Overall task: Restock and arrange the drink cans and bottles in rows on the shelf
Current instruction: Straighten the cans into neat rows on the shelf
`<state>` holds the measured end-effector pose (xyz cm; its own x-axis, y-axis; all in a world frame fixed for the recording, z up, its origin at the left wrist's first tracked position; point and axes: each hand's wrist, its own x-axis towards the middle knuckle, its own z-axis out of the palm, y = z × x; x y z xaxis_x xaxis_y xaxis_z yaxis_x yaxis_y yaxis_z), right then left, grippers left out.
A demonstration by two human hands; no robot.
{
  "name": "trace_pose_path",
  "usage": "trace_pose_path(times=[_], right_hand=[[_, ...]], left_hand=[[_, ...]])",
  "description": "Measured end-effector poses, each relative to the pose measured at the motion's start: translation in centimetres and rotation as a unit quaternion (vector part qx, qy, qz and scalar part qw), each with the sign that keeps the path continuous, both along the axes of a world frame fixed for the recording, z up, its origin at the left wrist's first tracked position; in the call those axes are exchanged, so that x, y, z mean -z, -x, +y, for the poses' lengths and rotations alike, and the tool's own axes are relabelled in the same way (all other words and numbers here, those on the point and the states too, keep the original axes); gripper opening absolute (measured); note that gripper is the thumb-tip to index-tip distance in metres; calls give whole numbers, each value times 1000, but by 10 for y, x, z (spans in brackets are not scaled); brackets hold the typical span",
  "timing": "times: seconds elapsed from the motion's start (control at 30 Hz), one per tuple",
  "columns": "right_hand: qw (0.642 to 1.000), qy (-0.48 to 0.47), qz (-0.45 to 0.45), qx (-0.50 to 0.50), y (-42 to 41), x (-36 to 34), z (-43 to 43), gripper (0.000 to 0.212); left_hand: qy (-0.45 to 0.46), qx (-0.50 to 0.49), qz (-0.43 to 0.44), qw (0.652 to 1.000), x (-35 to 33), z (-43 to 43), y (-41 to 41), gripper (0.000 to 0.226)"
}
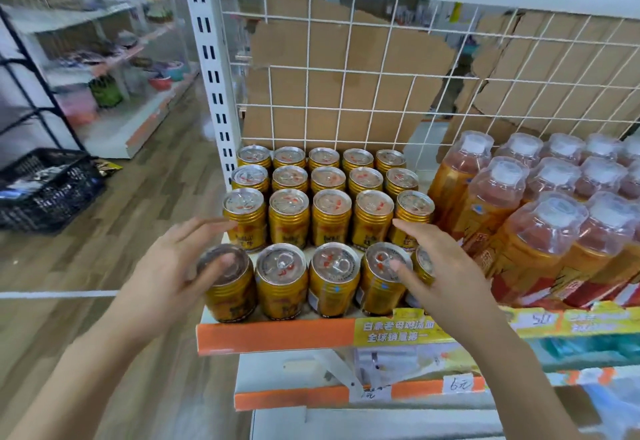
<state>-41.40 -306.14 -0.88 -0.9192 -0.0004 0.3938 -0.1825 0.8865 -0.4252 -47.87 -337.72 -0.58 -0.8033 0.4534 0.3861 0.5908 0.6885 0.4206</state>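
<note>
Left hand (180, 259), fingers loose, thumb on the end can (230, 296) at the shelf (273, 335) lip; cans (332, 218) stand in rows; right hand (443, 266) released too, perhaps touching one. Push too hard and that end can topples off.

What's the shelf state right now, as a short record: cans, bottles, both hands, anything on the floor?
cans: gold cans, upright, four rows of five, at the left end of the shelf
bottles: orange-label bottles, upright in rows, right of the cans
left hand: left hand, fingers straight, thumb on top of the front-left can
right hand: right hand, fingers straight, thumb on top of the fourth front can
floor: black crate at left
</note>
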Motion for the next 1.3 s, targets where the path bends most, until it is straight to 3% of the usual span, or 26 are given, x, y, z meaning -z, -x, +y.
trace_pose_path(times=[0.23,0.5,0.7,0.83,1.1,1.3], right_hand=[[998,-5,-24,-62,-3,3,-58,48],[981,-99,-112,-125,22,6,-121,68],[980,-112,-134,-97,41,-1,-123,66],[984,-100,-132,-65,50,0,-125,67],[988,-77,-127,-32,60,0,-129,65],[991,-67,-113,-1,67,2,-127,61]], left_hand=[[-43,57,-56,996,25,-15,-2,58],[-128,41,-111,985,47,-23,16,85],[-230,74,-175,955,56,-25,33,78],[-233,67,-169,955,60,-25,43,64],[-294,35,-252,921,90,-16,45,76],[-306,43,-259,915,94,-16,45,73]])
